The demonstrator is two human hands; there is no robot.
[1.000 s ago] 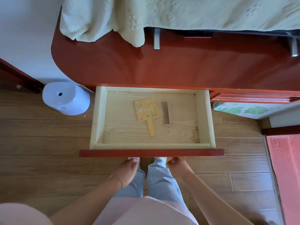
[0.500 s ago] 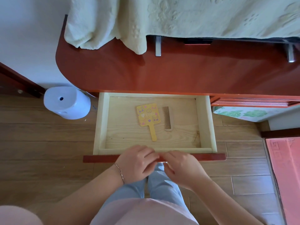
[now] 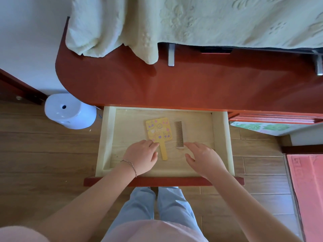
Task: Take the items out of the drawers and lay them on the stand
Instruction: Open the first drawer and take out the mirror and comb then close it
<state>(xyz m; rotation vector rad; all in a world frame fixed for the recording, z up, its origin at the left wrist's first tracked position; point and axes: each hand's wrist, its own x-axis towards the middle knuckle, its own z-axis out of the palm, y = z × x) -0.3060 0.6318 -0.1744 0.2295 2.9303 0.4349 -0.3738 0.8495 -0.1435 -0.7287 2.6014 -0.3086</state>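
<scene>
The pale wooden drawer [image 3: 222, 137] with a red front is pulled out from under the red-brown stand [image 3: 192, 88]. Inside lie a yellow hand mirror [image 3: 158, 130] with cartoon stickers and, to its right, a brown comb [image 3: 179, 133]. My left hand [image 3: 141, 158] is inside the drawer, its fingertips touching the mirror where the handle begins. My right hand [image 3: 204, 159] is inside too, fingers spread, its index fingertip at the near end of the comb. Neither hand holds anything.
A pale green cloth [image 3: 174, 23] drapes over the back of the stand, with metal feet [image 3: 171, 55] of something standing on it. A white round stool [image 3: 70, 110] sits on the wooden floor to the left. A red mat [image 3: 307, 189] lies at right.
Both hands have left the drawer's front edge and moved into the drawer, the left to the mirror's handle, the right to the comb's near end. The view has shifted slightly.
</scene>
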